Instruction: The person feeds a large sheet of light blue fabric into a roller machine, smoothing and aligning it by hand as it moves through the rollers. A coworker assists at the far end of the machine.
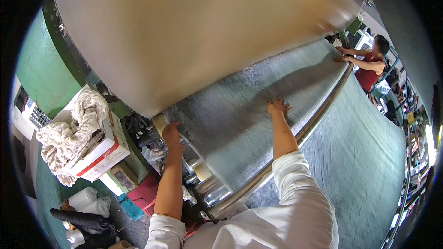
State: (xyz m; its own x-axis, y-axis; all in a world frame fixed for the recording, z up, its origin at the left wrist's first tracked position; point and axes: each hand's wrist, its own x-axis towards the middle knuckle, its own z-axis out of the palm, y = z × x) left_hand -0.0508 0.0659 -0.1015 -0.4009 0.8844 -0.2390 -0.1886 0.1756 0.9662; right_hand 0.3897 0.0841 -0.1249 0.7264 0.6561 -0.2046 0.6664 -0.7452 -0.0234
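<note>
1. A wide grey-green fabric sheet point(258, 110) runs across the middle of the view, from under a big pale roll point(194, 32) above it, over a shiny metal bar point(286, 150) and down to the right.
2. The right hand point(278, 106) lies open on the sheet, fingers spread and palm down, near the middle of its width and above the bar.
3. The left hand point(170, 133) is at the sheet's left edge, just under the end of the roll. It rests against the edge with the fingers bent; whether it grips the fabric I cannot tell.
4. Both forearms come up from the lower edge, and white sleeves point(300, 203) are pushed back to the elbows.
5. At the far end of the sheet, upper right, a second person point(371, 67) in a red top has both hands flat on the fabric.
6. Left of the roll is a green wall point(41, 74). Below it a white and red box point(104, 150) holds a heap of white rags point(74, 133).
7. On the floor at lower left lie small white rolls point(87, 200), a dark bundle point(83, 221) and a red stool point(145, 193).
</note>
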